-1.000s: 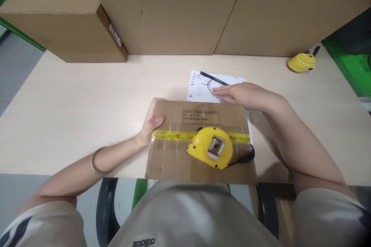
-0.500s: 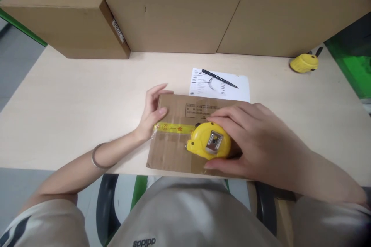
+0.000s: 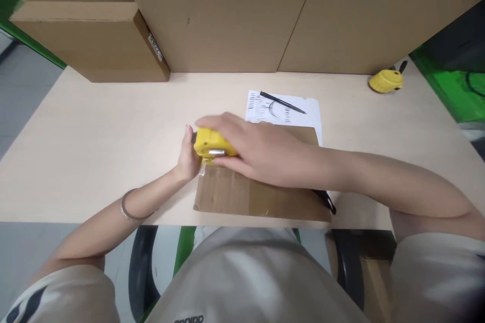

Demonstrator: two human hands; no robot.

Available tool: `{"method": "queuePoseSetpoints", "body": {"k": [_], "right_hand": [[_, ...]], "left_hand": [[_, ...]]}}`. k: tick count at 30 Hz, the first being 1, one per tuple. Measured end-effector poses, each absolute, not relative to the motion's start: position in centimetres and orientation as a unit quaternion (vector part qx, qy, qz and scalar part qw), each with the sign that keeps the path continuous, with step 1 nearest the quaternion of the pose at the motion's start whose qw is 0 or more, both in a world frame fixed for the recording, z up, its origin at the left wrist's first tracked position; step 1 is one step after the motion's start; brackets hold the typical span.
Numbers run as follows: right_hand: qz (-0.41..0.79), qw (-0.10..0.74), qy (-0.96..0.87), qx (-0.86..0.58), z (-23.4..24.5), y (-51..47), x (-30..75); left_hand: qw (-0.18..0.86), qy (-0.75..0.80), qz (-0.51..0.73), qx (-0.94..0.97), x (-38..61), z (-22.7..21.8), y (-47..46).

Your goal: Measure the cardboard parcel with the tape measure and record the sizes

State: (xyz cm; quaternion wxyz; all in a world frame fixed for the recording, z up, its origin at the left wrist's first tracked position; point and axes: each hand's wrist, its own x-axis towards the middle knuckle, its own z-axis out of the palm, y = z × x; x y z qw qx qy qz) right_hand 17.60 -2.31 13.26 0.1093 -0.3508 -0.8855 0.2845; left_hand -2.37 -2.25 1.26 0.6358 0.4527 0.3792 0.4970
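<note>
A yellow tape measure (image 3: 212,142) is in my right hand (image 3: 261,149), tilted over the left end of a small cardboard box (image 3: 235,192). Its black strap (image 3: 326,201) shows beyond my wrist, over the box's right side. My left hand (image 3: 187,159) is at the box's left edge with a digit pointing up, right by the front of the tape measure. The rest of its fingers are hidden, so its grip cannot be made out. The box lies flat near the table's front edge, partly covered by my right forearm.
A paper with handwriting (image 3: 312,111) lies behind the box, a black pen (image 3: 282,103) across it. Another yellow tape measure (image 3: 385,81) sits at the back right. Large cardboard boxes (image 3: 220,20) wall off the table's back, with a smaller carton (image 3: 94,45) at left.
My right hand has carried the tape measure left across the box and tilted it, up against my left hand. My left thumb no longer lies on the box top.
</note>
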Motion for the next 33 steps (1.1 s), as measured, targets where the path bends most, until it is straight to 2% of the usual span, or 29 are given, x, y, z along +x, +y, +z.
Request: {"method": "queuePoseSetpoints", "body": {"k": [3,6,9,15,20,26,33], "right_hand": [[0.232,0.079,-0.905,-0.349,13.1,-2.6,17.5],[0.227,0.101,-0.896,-0.368,13.0,-3.2,21.1],[0.25,0.115,-0.866,-0.417,13.0,-4.0,27.2],[0.244,0.137,-0.783,-0.555,12.2,-6.9,36.3],[0.214,0.212,-0.791,-0.532,11.1,-8.7,36.6],[0.187,0.201,-0.796,-0.54,11.0,-9.5,36.4],[0.161,0.185,-0.806,-0.538,11.4,-8.8,36.2]], "left_hand": [[0.632,0.378,0.507,0.447,-2.5,1.3,-1.9],[0.597,0.345,0.504,0.52,-3.1,0.9,-1.4],[0.573,0.319,0.484,0.58,-3.6,0.4,-1.2],[0.579,0.314,0.499,0.563,-3.6,0.1,-1.5],[0.545,0.29,0.507,0.602,-3.7,-0.5,-1.1],[0.512,0.285,0.505,0.634,-3.9,-0.6,-0.8],[0.521,0.284,0.512,0.621,-3.7,-0.5,-1.0]]}}
